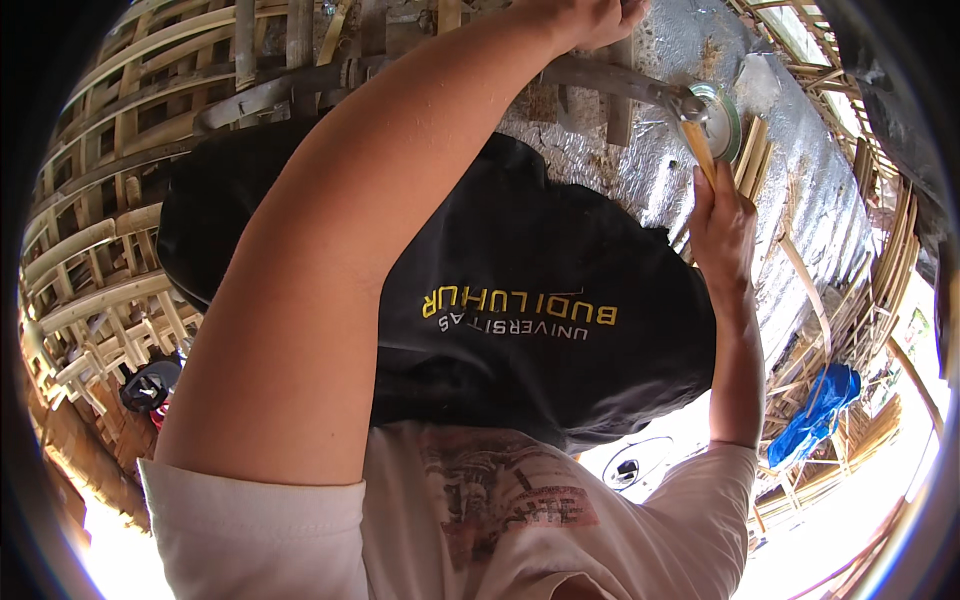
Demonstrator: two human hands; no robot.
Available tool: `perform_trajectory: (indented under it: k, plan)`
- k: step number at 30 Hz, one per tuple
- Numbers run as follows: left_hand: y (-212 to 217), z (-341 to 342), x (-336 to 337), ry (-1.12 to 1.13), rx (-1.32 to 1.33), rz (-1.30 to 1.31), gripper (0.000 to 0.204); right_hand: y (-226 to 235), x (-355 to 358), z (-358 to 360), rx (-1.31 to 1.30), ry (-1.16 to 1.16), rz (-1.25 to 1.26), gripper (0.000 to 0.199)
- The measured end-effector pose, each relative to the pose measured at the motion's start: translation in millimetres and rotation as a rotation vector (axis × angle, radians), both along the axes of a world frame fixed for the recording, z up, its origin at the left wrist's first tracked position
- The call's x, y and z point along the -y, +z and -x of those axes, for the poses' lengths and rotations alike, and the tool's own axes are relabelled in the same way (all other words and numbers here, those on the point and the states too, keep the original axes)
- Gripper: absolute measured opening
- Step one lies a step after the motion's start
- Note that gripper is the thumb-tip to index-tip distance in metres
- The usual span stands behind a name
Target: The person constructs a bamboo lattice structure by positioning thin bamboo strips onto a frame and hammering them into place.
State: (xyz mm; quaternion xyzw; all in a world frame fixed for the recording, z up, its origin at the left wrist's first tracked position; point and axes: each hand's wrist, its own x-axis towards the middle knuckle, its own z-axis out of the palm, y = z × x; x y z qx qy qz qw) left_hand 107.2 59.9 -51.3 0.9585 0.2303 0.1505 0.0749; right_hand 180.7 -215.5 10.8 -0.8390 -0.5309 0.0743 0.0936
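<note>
My right hand is wrapped round the yellow wooden handle of a hammer. Its metal head is up against the end of a grey-brown bar, though I cannot tell whether they touch. Just beyond the head is a round dish-like thing with a green rim. My left hand is at the top edge, above the bar, with curled fingers partly cut off by the frame; whatever they hold is hidden. Below both hands, a black cloth with yellow and white lettering spreads across my lap.
Silvery sheeting lies behind the hammer, with thin bamboo strips beside it. On the left stands a woven bamboo lattice. A blue cloth or plastic piece rests among sticks at right. A dark object sits at lower left.
</note>
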Motion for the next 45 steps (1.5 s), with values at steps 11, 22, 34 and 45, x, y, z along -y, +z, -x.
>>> perform_trajectory:
  k: [11,22,34,45]
  plan:
    - [7.5,2.6,-0.5,0.019,-0.036,-0.016,0.064,24.6,-19.0,16.6,-0.009,-0.013,-0.045,0.014]
    - [25.3,7.1,3.6,-0.043,-0.226,0.177,0.063,43.8,-15.1,30.3,-0.14,-0.174,-0.131,0.021]
    - [10.8,4.2,-1.5,-0.007,-0.004,-0.027,0.066,12.0,-13.7,14.3,-0.008,0.041,0.048,0.022]
    - [8.1,1.0,4.0,0.001,0.1,0.042,0.058,-4.7,-3.3,-43.9,-0.682,-0.696,-0.017,0.05]
